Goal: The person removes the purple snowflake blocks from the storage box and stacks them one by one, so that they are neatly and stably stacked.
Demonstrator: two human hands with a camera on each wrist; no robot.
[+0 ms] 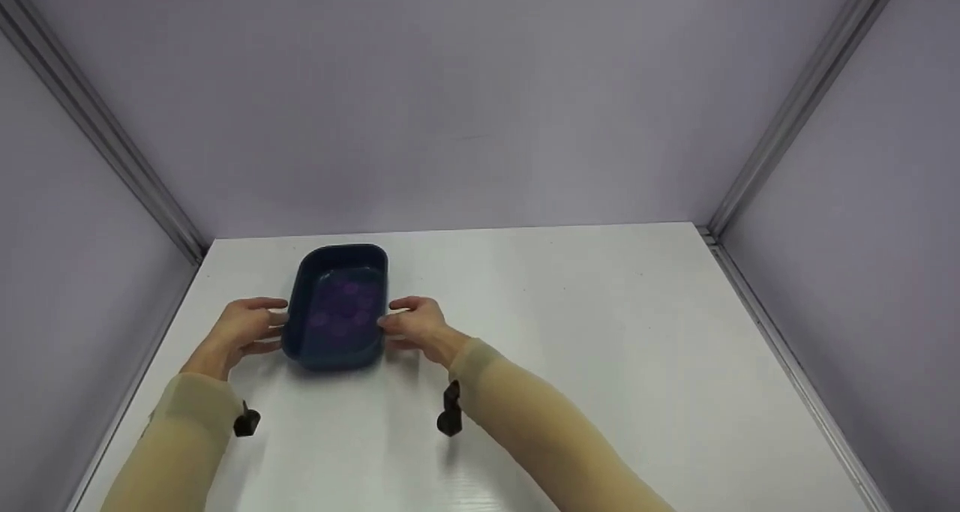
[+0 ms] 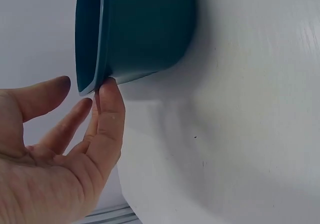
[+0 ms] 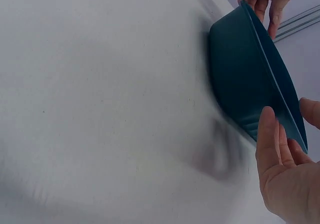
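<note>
White tabletop (image 1: 600,332) fills the booth floor, with pale lilac walls (image 1: 465,100) rising on three sides and metal rails in the corners. Toward the left rear of it sits the tub (image 1: 339,306), dark blue, rounded at the corners, something purplish and spotted showing in its bottom. It stands flat on the table.

Both hands are in on it now, one per long side. Left hand (image 1: 241,330) comes at the left wall: the wrist view has its fingers (image 2: 110,114) straight and loose, a fingertip just touching under the rim, thumb spread wide above and off the tub. No grip there. Right hand (image 1: 414,324) mirrors it on the right wall: fingers (image 3: 268,139) extended along the tub's side below the rim, thumb sitting over the rim, apart from it as far as I can tell. Relaxed too, touching rather than clamping. Beige sleeves (image 1: 525,414) run back to the near edge, a small black camera mount (image 1: 448,410) at each wrist.

So I'd call this the moment of taking hold, a two-handed bracket on the tub with contact made but no squeeze. The next move, by my reading, calls for both thumbs to drop onto the rim and the fingers to tuck under it evenly, so the tub comes up level. Whether the stuff inside is liquid I cannot tell; if it is, a tilt would slop it.
</note>
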